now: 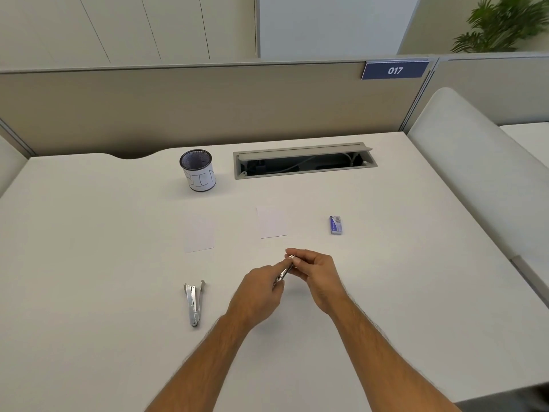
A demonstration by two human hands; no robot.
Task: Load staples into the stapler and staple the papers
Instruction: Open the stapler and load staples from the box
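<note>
Both hands meet above the middle of the white desk and hold a small silver stapler between them. My left hand pinches its near end. My right hand grips its far end with the fingertips. Most of the stapler is hidden by the fingers. Two small white papers lie apart beyond the hands, one on the left and one in the middle. A small blue staple box lies to the right of them.
A silver hinged metal tool, spread in a narrow V, lies left of my left hand. A mesh cup labelled BIN stands at the back. Behind it is an open cable tray and a partition wall.
</note>
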